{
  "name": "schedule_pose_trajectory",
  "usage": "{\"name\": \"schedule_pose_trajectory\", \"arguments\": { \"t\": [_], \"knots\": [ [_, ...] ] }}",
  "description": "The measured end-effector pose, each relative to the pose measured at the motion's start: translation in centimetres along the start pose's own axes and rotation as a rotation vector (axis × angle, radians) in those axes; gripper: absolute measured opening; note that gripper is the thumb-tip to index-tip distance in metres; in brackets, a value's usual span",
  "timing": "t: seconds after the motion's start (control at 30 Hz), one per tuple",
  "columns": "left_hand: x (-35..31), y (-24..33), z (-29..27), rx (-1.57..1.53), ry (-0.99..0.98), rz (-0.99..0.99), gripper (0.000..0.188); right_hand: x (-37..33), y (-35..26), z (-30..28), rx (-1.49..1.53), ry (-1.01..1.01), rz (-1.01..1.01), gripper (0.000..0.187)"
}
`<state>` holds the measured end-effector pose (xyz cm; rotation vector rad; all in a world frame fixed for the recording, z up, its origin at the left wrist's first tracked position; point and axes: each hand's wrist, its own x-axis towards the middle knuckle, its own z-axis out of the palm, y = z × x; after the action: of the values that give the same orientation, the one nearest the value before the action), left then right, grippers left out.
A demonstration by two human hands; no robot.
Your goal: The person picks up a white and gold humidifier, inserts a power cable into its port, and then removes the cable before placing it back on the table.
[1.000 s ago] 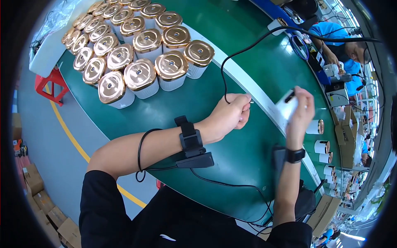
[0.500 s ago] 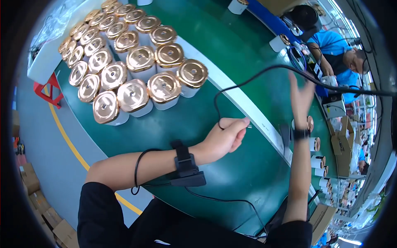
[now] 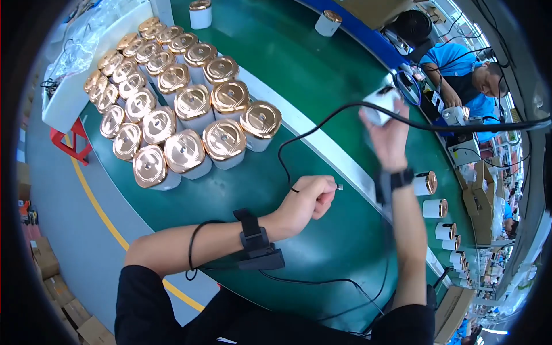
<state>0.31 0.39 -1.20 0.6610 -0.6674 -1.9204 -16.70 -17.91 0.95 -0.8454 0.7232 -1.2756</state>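
Observation:
My left hand is closed on a black cable, its small metal plug poking out past the thumb and finger. The cable loops up from this hand and runs off to the right. Over the green belt, my right hand grips a white canister, seen partly behind the cable; its far end is blurred. Left of my hands, several rows of white canisters with shiny copper-coloured lids stand close together on the green table.
More lidded canisters line the belt's right side; another stands at the far end. A pale rail divides table and belt. A co-worker in blue sits across. A white foam box and red stool are at left.
My right hand went from empty and stretched out to holding a white canister, drawn slightly back to the left. My left hand has shifted slightly down and left with the cable.

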Motion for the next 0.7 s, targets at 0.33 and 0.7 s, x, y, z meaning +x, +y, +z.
{"name": "schedule_pose_trajectory", "arguments": {
  "t": [0.33,0.7],
  "knots": [
    [0.6,0.5,0.2,0.009,-0.043,-0.057,0.038,-13.1,3.7,1.3,-0.380,-0.031,-0.167,0.061],
    [0.1,-0.2,1.0,0.089,0.014,-0.034,0.039,-14.2,3.8,1.5,-0.502,-0.046,-0.166,0.063]
  ]
}}
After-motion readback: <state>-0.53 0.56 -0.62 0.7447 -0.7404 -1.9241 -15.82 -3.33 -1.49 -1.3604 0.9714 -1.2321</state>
